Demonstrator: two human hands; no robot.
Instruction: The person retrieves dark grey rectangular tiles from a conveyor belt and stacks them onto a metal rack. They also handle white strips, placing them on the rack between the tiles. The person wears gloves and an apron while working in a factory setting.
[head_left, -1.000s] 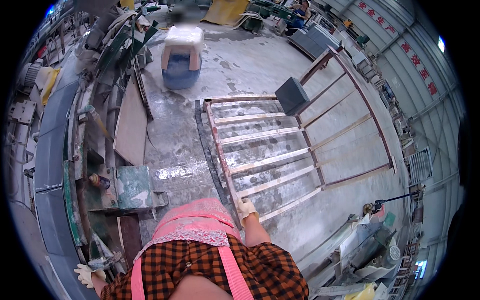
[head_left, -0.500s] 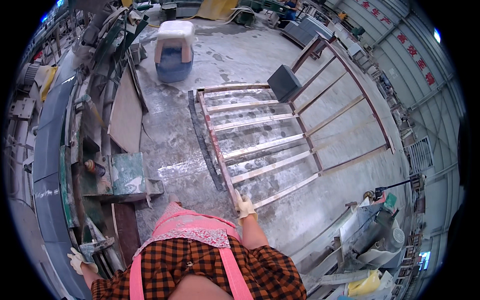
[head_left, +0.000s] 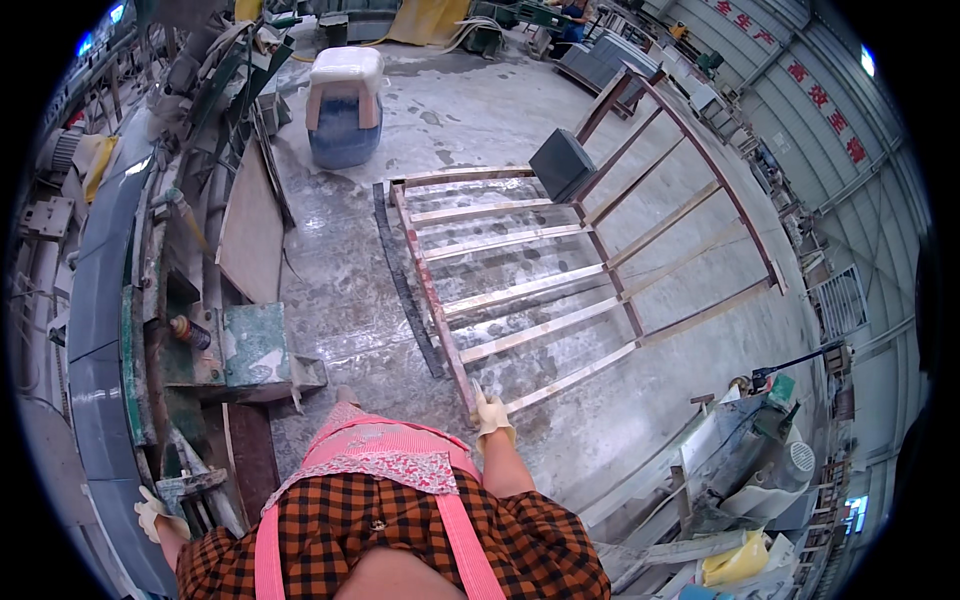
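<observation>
My right hand (head_left: 494,416), in a pale work glove, is closed around the near end of a rack's rusty red-brown side rail. The rack (head_left: 420,262) is a metal frame with several light slats and an upright barred back; it stands on the wet floor before me. A small stack of dark grey tiles (head_left: 562,166) sits at its far end, against the back. At the lower left, my gloved left hand (head_left: 156,516) has its fingers apart beside a row of grey slabs (head_left: 97,395) on the machine line. Whether it touches them I cannot tell.
A green-and-white metal box (head_left: 255,343) and a spray can (head_left: 190,332) are on the machine at left. A wooden board (head_left: 252,225) leans farther up. Beyond stands a blue tub (head_left: 345,130) with a white top. Dusty machinery (head_left: 755,465) lies at right.
The view has shifted slightly. My right hand keeps its hold on the rack's rail, and my left hand stays by the slabs with little movement.
</observation>
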